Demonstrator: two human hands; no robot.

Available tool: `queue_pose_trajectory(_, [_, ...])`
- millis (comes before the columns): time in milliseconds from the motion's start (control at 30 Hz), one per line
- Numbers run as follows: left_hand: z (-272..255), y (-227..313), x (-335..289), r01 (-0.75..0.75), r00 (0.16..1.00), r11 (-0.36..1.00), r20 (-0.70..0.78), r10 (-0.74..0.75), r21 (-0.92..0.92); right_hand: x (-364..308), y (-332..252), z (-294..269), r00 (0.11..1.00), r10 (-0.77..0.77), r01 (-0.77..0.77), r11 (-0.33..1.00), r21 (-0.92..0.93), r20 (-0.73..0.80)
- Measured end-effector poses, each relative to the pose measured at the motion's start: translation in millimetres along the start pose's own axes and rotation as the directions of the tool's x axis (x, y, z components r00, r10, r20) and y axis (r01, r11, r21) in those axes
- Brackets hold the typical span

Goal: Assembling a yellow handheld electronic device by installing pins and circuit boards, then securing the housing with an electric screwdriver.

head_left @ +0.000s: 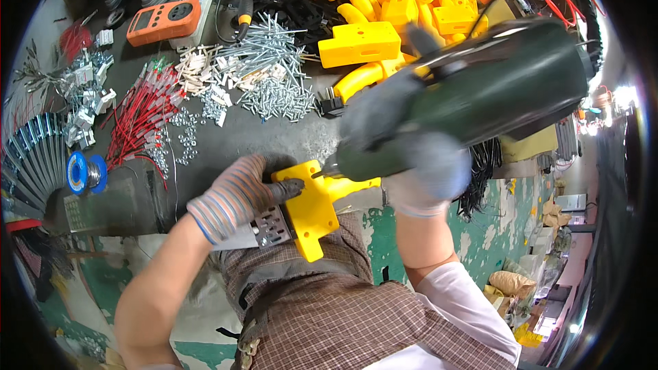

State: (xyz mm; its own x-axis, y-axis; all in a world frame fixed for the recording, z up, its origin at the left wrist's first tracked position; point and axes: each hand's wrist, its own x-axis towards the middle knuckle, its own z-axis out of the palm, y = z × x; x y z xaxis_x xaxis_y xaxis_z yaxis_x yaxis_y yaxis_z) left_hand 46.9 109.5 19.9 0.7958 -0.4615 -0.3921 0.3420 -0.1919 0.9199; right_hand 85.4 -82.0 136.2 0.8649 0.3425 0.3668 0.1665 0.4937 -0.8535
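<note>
My left hand [240, 192], in a striped glove with dark fingertips, grips a yellow plastic housing [312, 223] over my lap. Its thumb lies on the housing's face. A perforated metal piece [273, 227] sticks out of the housing's left side, and a yellow handle [353, 186] extends to its right. My gloved right hand [384, 109], partly smeared by motion, is closed around a large dark green power screwdriver [507, 89]. The tool is tilted, its tip at the upper corner of the housing near a hole. Whether a screw sits under the tip cannot be made out.
On the dark bench lie piles of screws [277, 99], red wires [140, 113], a solder spool [86, 173] and an orange meter [163, 22]. Several yellow housings [360, 44] are heaped at the back right. A soldering iron [245, 7] lies behind the screws. Black cables [482, 171] hang at the bench's right.
</note>
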Motion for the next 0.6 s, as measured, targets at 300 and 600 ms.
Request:
queue_pose_trajectory(300, [-7,32,-11,-0.046,0.744,0.374,-0.218,0.632,0.926,-54,-17,-8,0.945,0.303,-0.262,0.927,-0.270,0.124])
queue_pose_trajectory(600, [89,-29,-106,-0.061,0.927,0.759,-0.318,-0.197,-0.648,-80,43,-50,0.810,0.582,-0.532,0.680,-0.504,-0.070])
